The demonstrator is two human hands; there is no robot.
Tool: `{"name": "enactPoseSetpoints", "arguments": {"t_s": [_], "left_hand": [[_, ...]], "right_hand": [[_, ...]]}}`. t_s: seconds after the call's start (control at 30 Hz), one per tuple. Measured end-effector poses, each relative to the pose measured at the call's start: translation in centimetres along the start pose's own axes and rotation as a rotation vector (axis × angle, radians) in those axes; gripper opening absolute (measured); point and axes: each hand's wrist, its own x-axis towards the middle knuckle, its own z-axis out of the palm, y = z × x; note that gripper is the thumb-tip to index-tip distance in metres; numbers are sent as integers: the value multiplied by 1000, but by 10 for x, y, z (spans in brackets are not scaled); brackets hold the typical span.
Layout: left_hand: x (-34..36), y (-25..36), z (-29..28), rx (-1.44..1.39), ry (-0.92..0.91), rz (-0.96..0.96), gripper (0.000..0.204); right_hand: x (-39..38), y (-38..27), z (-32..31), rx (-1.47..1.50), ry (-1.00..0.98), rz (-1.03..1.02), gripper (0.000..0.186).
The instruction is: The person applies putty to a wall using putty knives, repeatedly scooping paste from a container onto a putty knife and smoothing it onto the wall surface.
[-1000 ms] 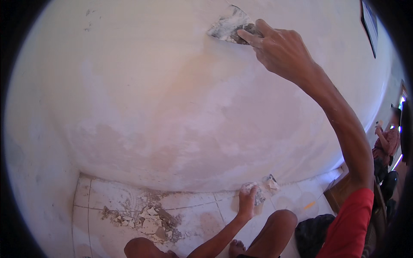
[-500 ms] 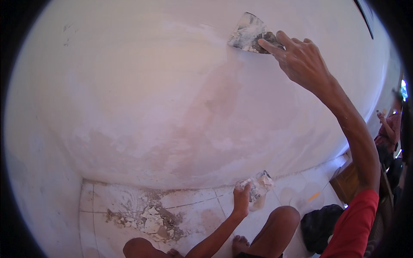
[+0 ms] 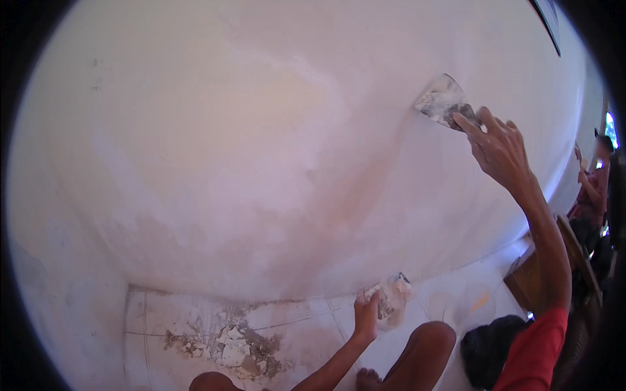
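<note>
My right hand [image 3: 503, 148] is closed round a wide putty knife [image 3: 445, 99], one finger stretched along its blade. The blade is smeared with white and grey filler and lies against the pale wall [image 3: 215, 130]. Below it, a pinkish-brown streak runs down the wall. Low down near the foot of the wall, my left hand [image 3: 366, 318] grips a flat tool coated in filler [image 3: 393, 302]; its exact kind is hard to make out under the coating.
Crumbled plaster [image 3: 236, 348] lies heaped on the white floor tiles [image 3: 306, 345] by the wall. To the right are a black bag-like bundle [image 3: 490, 348] and a brown wooden piece [image 3: 525, 280]. Another person [image 3: 592, 189] is at the far right.
My right hand and the putty knife have moved right and down across the wall. My left hand keeps its hold low down, and the whole view has shifted slightly.
</note>
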Motion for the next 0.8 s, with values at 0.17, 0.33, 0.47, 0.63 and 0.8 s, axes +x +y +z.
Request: {"name": "enactPoseSetpoints", "arguments": {"t_s": [0.17, 0.33, 0.47, 0.63, 0.8], "left_hand": [[2, -4, -5, 33, -16, -7, 24], [1, 0, -2, -4, -26, -16, 27], [-1, 2, 0, 4, -26, -9, 32], [-7, 14, 6, -14, -43, -3, 31], [-5, 12, 0, 56, -46, 9, 27]], "right_hand": [[88, -15, -47, 174, 119, 152, 42], [187, -42, -86, 143, 229, 82, 40], [214, -55, -95, 194, 129, 63, 44], [174, -53, -61, 26, 182, 41, 41], [131, -28, -27, -15, 197, -7, 46]]}}
